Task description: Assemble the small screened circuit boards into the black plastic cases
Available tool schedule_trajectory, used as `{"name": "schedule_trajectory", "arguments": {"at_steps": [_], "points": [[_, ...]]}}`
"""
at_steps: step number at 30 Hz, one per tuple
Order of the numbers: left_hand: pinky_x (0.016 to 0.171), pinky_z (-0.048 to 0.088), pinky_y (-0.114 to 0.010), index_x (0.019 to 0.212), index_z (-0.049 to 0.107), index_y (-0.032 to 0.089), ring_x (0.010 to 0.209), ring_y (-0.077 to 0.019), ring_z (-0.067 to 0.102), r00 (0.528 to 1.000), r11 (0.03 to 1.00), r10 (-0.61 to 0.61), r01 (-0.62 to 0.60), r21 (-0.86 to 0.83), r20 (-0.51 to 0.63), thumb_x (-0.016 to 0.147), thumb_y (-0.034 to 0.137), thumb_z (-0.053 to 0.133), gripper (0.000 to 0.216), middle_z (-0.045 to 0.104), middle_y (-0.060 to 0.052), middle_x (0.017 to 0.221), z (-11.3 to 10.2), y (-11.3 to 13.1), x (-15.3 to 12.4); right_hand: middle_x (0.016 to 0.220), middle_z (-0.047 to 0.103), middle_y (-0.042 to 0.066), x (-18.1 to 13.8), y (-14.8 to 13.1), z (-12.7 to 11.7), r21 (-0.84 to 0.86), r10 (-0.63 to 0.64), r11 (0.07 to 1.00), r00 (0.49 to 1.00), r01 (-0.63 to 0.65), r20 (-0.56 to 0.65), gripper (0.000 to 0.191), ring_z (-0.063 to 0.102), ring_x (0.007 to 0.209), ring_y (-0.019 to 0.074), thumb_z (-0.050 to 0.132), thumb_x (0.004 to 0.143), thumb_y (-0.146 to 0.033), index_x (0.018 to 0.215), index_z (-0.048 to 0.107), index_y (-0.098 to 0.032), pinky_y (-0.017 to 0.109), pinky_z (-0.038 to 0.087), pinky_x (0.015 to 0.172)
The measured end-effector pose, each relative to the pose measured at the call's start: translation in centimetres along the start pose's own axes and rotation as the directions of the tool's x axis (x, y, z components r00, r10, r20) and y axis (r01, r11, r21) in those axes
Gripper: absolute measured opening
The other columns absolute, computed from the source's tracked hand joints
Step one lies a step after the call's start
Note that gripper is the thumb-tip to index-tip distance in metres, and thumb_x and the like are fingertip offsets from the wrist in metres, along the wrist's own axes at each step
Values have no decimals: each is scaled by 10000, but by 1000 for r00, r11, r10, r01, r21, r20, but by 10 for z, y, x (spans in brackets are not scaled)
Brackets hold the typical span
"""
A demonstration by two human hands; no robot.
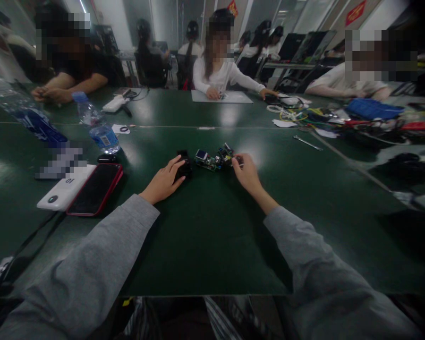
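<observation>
Grey sleeves [92, 255] lie closest, reaching across the green table [205, 245]. Beyond them, midway between the hands, sit small boards [208, 160], one with a little screen [201, 155]. Just right of these, the right hand [247, 171] appears to pinch a dark part [238, 161] between thumb and fingertips. At their left, the left hand [164, 179] lies over a black box [185, 164]; whether it grips or merely rests, I cannot tell. Good handling here probably means light fingers on the edges (bare components mark and bend easily), the box kept steady and the boards supported flat. Farther left stand a phone [96, 190] and a bottle [98, 126], best kept well away from bare electronics.
</observation>
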State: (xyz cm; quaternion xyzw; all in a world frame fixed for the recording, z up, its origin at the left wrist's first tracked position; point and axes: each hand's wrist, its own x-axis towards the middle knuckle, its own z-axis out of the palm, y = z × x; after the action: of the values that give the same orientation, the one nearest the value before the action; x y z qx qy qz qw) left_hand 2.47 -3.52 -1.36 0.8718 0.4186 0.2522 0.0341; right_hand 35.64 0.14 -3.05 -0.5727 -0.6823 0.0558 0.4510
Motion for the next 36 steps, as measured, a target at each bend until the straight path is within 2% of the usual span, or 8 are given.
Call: {"name": "schedule_trajectory", "arguments": {"at_steps": [15,21,28,36], "points": [[1033,490,-494,1492,282,206,1354,-324,483,1000,1000,4,-4,3,0,995,370,470,556,285,-172,1590,0,0,0,1076,637,161,-1,-3,0,-53,5,999,998,-2,63,374,596,980,294,417,947,-478,1115,566,-179,475,496,851],[1020,500,-498,1490,281,200,1344,-327,494,1000,1000,-1,1,10,4,996,372,466,555,284,-174,1589,-2,2,-1,1117,634,155,-3,-8,-2,-103,-48,993,992,60,114,354,584,1017,307,409,958,-434,1157,566,-187,499,482,898],[1036,489,-501,1488,286,206,1372,-324,465,1000,1000,1,-1,-9,4,990,368,476,557,294,-174,1585,-1,1,0,1188,603,151,-5,-12,-3,-183,-127,969,968,168,217,368,554,1092,326,488,917,-333,1254,548,-197,515,487,917],[1044,485,-503,1488,289,201,1368,-325,470,1000,1000,-7,7,1,7,992,368,472,555,292,-170,1588,-1,1,0,1145,633,130,-5,-13,-5,-131,-133,978,973,159,189,353,574,1047,309,527,900,-346,1219,572,-203,500,490,923]]}}
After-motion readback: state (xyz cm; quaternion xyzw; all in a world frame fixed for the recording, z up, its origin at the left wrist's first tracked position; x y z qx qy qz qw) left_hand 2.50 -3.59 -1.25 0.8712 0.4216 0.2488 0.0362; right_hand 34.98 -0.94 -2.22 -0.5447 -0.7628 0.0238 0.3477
